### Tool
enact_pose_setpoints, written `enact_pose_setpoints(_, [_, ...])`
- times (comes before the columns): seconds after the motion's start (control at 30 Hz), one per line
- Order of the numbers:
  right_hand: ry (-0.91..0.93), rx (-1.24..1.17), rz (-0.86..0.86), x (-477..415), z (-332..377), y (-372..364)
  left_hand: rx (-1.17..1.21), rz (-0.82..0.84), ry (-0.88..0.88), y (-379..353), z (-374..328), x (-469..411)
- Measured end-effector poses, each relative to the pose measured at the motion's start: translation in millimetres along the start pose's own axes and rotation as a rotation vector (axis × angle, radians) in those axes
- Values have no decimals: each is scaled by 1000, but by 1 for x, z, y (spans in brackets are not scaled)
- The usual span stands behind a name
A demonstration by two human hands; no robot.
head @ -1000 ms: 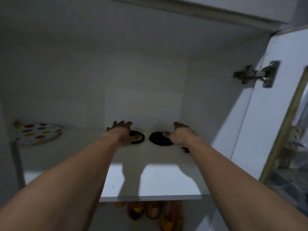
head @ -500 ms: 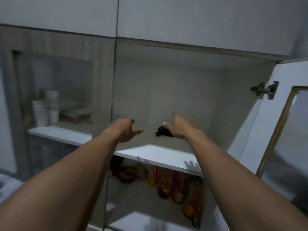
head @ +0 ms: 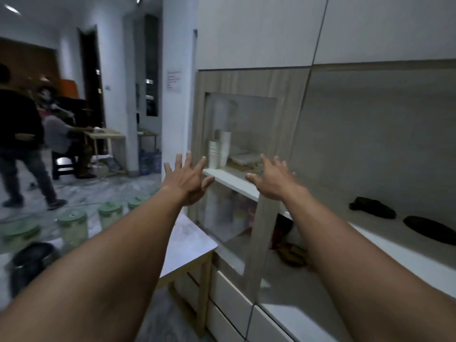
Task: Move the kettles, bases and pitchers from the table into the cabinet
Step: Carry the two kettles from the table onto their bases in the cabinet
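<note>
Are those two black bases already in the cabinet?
Yes. Both black bases lie flat on the white shelf, apart from each other, with both empty hands away from them.

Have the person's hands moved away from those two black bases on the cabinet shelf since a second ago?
Yes. Both the left hand and right hand have pulled back off the black bases on the shelf, now open and empty, well left of them.

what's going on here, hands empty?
Yes. A person is stocking a cabinet, and both the left hand and right hand are open and held out, holding nothing. Two black bases already lie on the cabinet shelf at right. The view faces left toward the table, where green-lidded pitchers and a dark kettle wait, blurred. Likely heading back for those.
</note>
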State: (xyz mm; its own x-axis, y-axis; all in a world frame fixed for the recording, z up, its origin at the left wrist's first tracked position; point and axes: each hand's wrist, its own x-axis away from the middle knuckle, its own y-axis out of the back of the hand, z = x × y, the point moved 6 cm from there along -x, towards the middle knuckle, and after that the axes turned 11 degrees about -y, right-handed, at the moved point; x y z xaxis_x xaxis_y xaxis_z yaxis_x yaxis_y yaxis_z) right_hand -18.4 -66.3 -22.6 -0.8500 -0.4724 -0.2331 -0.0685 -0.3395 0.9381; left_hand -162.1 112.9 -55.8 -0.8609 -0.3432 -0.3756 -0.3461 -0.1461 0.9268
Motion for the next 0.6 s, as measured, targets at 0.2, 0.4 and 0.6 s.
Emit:
enact_pose_setpoints(0.2, [188,-19,61,13,108,-45,-56,47,203,5,93,63])
enact_pose_setpoints(0.4, [353,-30,144,45,220,-90,-43,61,395,10,187,136])
enact_pose_setpoints(0.6, [456,-78,211,69,315,-135,-61,86,501,2,262,190])
